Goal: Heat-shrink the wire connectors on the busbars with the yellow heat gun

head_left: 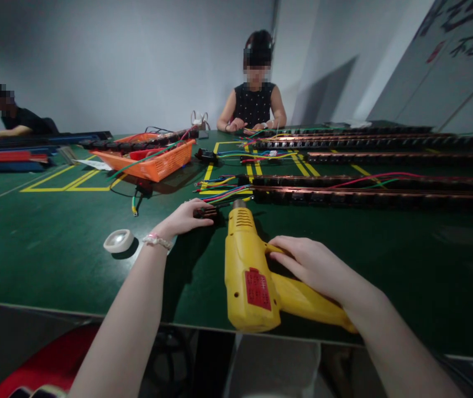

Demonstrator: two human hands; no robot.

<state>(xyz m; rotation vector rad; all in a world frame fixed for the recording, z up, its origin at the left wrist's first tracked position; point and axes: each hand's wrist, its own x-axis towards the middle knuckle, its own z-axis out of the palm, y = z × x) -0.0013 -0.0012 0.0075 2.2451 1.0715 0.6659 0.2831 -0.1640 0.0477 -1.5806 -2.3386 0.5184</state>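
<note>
My right hand is closed on a yellow heat gun, whose metal nozzle points away from me toward wire ends on the table. A red label shows on the gun's rear body. My left hand is closed around a small black block with thin copper-coloured lines, just left of the nozzle. Part of the block is hidden by the fingers. Right behind it, coloured wires run out of a long black and copper-coloured bar that stretches away to the right.
A round white dish sits left of my left arm. Beyond it stands an orange basket with parts and wires over it. More long bars lie farther back. A co-worker sits across the green table, another person at far left.
</note>
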